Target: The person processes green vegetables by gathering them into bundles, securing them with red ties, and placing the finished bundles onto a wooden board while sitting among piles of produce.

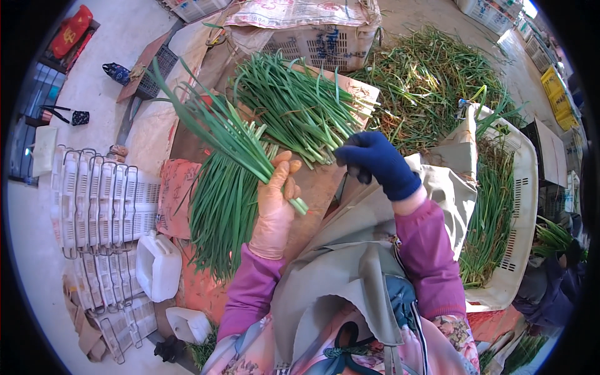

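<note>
My left hand (pixel 274 206), in a tan rubber glove, grips a small bunch of garlic chives (pixel 234 140). The leaves point up and to the left, and the pale cut ends stick out below the fingers. My right hand (pixel 377 161) wears a navy knitted glove with curled fingers; whether anything is between them is hidden. It is beside the stem ends of a larger chive pile (pixel 290 103), which lies on a board. Left of my left wrist, another heap of trimmed chives (pixel 222 211) spreads with its leaves toward me.
Untrimmed chives (pixel 490 211) fill a white plastic crate (pixel 522 187) on my right. A mound of leaf waste (pixel 436 84) covers the floor behind. At the back stands a sack-covered crate (pixel 318 44). Stacked white crates (pixel 108 197) and a white jug (pixel 157 267) are left. A person (pixel 548 286) is far right.
</note>
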Demonstrator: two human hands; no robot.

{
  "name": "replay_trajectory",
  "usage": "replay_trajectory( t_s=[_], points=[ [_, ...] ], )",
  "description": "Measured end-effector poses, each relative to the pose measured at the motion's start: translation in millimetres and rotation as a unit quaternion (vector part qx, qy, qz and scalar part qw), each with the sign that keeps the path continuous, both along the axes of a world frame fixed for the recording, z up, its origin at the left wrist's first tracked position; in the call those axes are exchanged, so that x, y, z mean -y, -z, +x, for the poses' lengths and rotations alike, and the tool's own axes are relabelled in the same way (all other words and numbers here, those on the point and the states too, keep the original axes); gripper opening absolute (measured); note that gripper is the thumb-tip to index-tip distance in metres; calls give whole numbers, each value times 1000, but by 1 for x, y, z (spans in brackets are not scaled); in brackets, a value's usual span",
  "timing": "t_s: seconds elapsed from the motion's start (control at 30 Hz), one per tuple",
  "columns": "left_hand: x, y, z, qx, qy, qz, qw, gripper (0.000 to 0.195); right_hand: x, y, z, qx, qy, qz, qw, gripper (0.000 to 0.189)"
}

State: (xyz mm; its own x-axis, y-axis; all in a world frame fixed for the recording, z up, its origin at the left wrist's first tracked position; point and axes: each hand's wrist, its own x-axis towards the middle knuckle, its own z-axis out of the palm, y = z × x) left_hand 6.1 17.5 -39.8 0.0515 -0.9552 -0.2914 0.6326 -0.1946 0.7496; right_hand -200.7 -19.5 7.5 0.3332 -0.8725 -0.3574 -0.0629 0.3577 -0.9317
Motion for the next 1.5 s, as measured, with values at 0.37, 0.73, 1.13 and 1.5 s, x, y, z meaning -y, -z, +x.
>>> replay_trajectory(
  t_s=[0.37, 0.73, 1.13, 1.5],
  points=[
    [-2, -19, -34, -88, 148, -123, 977, 45, -53, -47, -9, -54, 23, -399, 915, 18],
    [-1, -23, -22, -79, 97, -139, 982, 41, 23, 100, -29, -623, -43, -253, 739, 35],
    [-4, -16, -42, 58, 52, -65, 995, 39, -44, 21, 39, -380, 35, -467, 798, 30],
    [-5, -26, 1, 112, -12, -68, 991, 48, -22, 34, 46, -3, -44, -406, 913, 21]
  ],
)
